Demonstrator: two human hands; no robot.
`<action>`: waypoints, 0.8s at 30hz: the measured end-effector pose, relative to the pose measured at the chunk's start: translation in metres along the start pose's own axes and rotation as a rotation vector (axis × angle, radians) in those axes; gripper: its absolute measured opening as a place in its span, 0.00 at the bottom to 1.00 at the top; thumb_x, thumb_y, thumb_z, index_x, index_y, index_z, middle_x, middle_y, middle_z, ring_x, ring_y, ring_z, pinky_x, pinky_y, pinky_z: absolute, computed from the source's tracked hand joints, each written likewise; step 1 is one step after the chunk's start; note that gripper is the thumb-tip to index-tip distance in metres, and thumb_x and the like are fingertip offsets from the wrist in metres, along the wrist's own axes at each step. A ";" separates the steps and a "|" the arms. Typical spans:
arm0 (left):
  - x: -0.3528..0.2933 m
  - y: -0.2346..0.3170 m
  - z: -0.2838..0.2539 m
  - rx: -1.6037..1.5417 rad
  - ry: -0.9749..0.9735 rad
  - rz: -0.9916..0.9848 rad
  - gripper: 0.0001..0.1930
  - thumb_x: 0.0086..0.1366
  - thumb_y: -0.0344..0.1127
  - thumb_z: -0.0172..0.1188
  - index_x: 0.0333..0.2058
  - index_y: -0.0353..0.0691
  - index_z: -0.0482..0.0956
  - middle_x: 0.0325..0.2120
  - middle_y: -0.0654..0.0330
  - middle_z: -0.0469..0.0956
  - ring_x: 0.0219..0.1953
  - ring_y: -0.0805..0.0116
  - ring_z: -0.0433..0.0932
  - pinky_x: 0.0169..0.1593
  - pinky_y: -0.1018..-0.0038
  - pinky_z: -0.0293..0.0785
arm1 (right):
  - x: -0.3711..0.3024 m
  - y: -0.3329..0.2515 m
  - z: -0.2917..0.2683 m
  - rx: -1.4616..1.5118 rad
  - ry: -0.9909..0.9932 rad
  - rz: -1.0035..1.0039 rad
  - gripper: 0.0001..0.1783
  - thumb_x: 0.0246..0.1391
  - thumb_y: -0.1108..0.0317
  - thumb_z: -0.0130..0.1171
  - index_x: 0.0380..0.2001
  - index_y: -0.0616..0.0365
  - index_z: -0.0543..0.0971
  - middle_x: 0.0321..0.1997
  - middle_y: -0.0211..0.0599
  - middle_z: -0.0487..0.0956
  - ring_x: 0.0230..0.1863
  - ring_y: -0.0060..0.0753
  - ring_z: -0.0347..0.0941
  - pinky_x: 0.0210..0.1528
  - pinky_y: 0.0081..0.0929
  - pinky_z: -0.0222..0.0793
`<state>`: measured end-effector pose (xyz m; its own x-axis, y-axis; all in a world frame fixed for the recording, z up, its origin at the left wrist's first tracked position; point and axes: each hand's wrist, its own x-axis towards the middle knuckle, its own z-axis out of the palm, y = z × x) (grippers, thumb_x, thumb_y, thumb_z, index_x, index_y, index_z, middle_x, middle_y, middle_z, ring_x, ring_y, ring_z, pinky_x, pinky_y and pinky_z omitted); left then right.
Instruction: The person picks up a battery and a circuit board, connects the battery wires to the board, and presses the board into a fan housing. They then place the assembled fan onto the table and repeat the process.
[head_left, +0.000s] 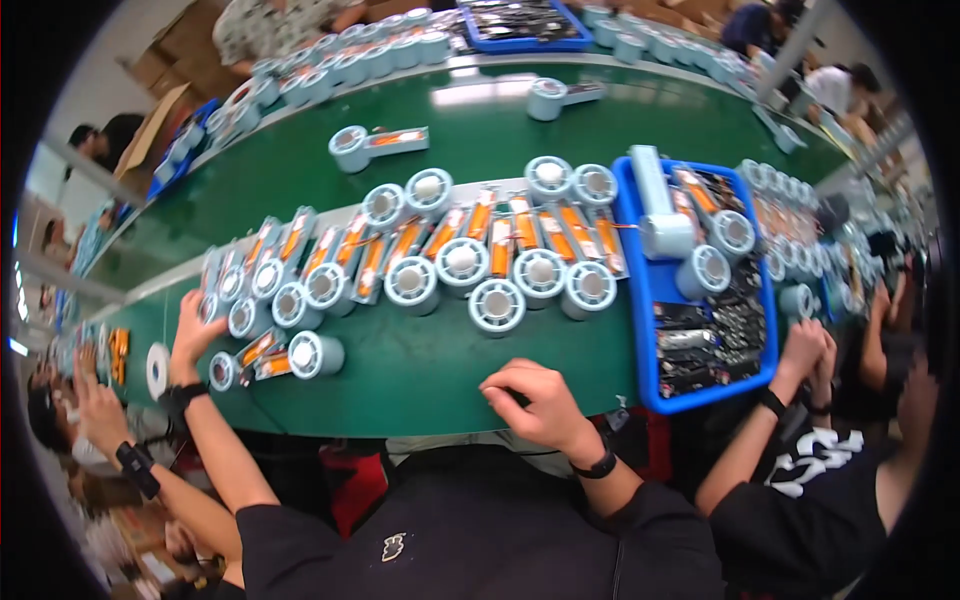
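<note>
At the left end of a row of light-blue handheld fans, my left hand (193, 332) has its thumb and fingers around the round head of one fan (209, 307). Its handle is partly hidden behind the neighbouring fans. My right hand (537, 402) hovers over the front edge of the green table (420, 385), fingers loosely curled with nothing seen in them. Several fans (411, 284) lie between and beyond my hands, their handles uncovered to show orange battery cells (500, 240). Two more fans (316, 354) lie closer to me, right of my left hand.
A blue tray (648, 375) of dark circuit parts stands at right, with several fans on top. Two fans (349, 149) (547, 99) lie on the green belt (470, 120) beyond. A white tape roll (158, 370) is at left. Co-workers' hands (98, 412) (805, 350) are on either side.
</note>
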<state>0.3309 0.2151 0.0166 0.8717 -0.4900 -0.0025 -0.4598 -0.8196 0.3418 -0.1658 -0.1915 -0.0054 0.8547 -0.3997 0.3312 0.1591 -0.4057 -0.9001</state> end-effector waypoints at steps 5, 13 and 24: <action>-0.006 0.090 -0.020 -0.034 -0.175 0.054 0.46 0.46 0.46 0.76 0.64 0.36 0.71 0.67 0.46 0.64 0.69 0.50 0.64 0.72 0.62 0.61 | -0.005 0.004 -0.004 0.046 0.016 0.025 0.04 0.55 0.78 0.64 0.34 0.64 0.84 0.29 0.41 0.82 0.29 0.36 0.79 0.33 0.29 0.74; 0.065 0.342 -0.016 -0.065 -0.068 0.677 0.27 0.61 0.35 0.68 0.59 0.42 0.77 0.63 0.47 0.72 0.67 0.48 0.68 0.71 0.61 0.62 | -0.010 0.004 -0.001 0.039 0.027 0.061 0.04 0.57 0.76 0.64 0.35 0.63 0.84 0.30 0.41 0.82 0.31 0.38 0.79 0.34 0.30 0.75; 0.157 0.435 0.123 0.308 -0.045 0.606 0.23 0.55 0.36 0.73 0.51 0.47 0.83 0.56 0.55 0.79 0.63 0.47 0.72 0.61 0.56 0.75 | -0.009 0.008 -0.008 0.082 0.024 0.061 0.06 0.60 0.70 0.64 0.36 0.62 0.83 0.32 0.42 0.82 0.33 0.44 0.78 0.38 0.37 0.75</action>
<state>0.2466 -0.2553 0.0494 0.4398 -0.8958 0.0638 -0.8979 -0.4400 0.0121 -0.1766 -0.1975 -0.0135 0.8522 -0.4413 0.2811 0.1479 -0.3122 -0.9385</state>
